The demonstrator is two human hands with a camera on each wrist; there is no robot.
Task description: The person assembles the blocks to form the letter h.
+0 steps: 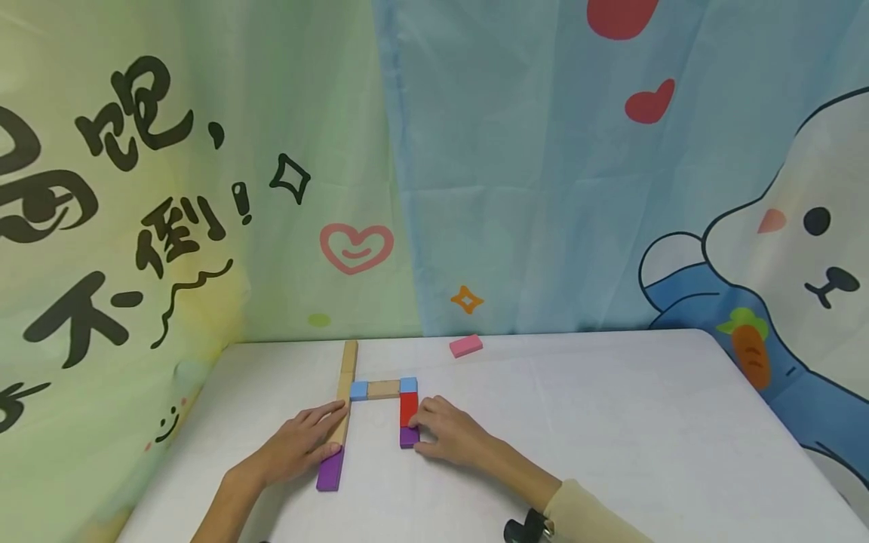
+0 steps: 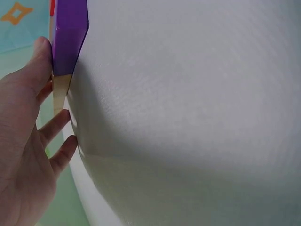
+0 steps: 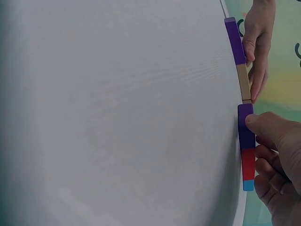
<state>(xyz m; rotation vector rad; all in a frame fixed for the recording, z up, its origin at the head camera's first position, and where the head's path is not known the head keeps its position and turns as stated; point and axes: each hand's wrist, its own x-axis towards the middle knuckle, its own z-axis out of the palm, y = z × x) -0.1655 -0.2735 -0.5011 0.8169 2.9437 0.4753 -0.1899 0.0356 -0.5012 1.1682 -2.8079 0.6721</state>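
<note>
Several wooden blocks lie end to end on a white table. My left hand rests fairly straight fingers along the left row, with its fingertips on the natural wood blocks. Its thumb lies at the top of the long purple block at the near end. My right hand has curled fingers beside the right column. There the thumb presses the near end of a purple block, while the index finger touches where it meets the red block. Above that sits a light blue block.
A crosspiece joins row and column: a second light blue block and a natural wood block. One pink block lies apart near the back edge of the table. Behind hangs a printed cloth.
</note>
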